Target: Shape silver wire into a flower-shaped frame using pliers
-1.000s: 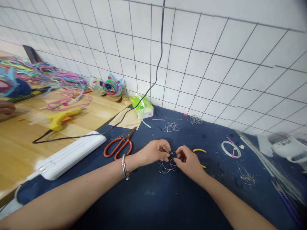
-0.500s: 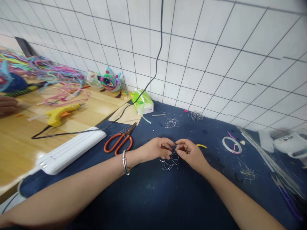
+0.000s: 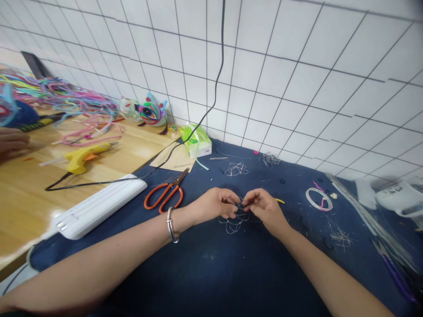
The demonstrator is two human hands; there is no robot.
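Thin silvery wire bent into several loops (image 3: pixel 233 227) hangs between my hands, just above the dark blue table cover. My left hand (image 3: pixel 216 204), with a silver bangle at the wrist, pinches the wire from the left between thumb and fingers. From the right, my right hand (image 3: pixel 266 209) has its thumb and fingertips closed on the upper part of the same wire. The fingertips of both hands are close together, and they hide part of the loops. A yellow strip (image 3: pixel 280 200) shows behind my right hand.
Orange-handled scissors (image 3: pixel 164 196) and a white power bank (image 3: pixel 99 207) lie left. Behind are a tissue pack (image 3: pixel 196 141) and tangled wire (image 3: pixel 236 169). A yellow glue gun (image 3: pixel 81 158) and another person's hand (image 3: pixel 13 141) are far left. Purple-handled pliers (image 3: pixel 396 273) lie right.
My right hand has shifted slightly right, opening a small gap between the fingertips. The wire loops have turned a little. The other person's hand at the left has moved slightly.
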